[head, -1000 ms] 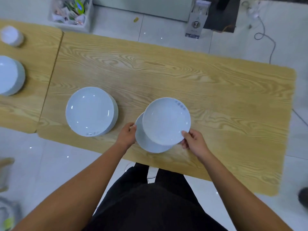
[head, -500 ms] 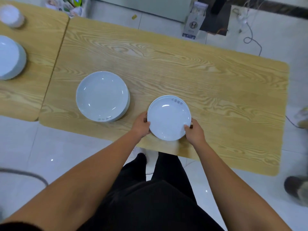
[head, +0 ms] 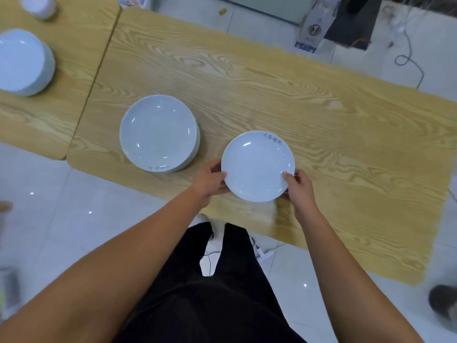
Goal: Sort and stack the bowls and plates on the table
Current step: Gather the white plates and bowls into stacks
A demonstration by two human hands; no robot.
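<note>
A small white plate [head: 257, 167] with faint blue print on its far rim is near the front edge of the wooden table [head: 284, 95]. My left hand [head: 210, 179] grips its left rim and my right hand [head: 298, 186] grips its right rim. What lies under this plate is hidden. To its left stands a stack of larger white plates [head: 158, 133]. On the adjoining table to the far left sits another white stack [head: 22, 63].
A white cup-like object [head: 39, 4] stands at the far left corner. A carton [head: 312, 23] and cables [head: 408, 60] lie on the tiled floor beyond the table. Someone's shoe [head: 442, 300] shows at the lower right.
The plate my right hand held tilted above another small plate has come down onto it, so only one plate shows. Both hands now grip its rims.
</note>
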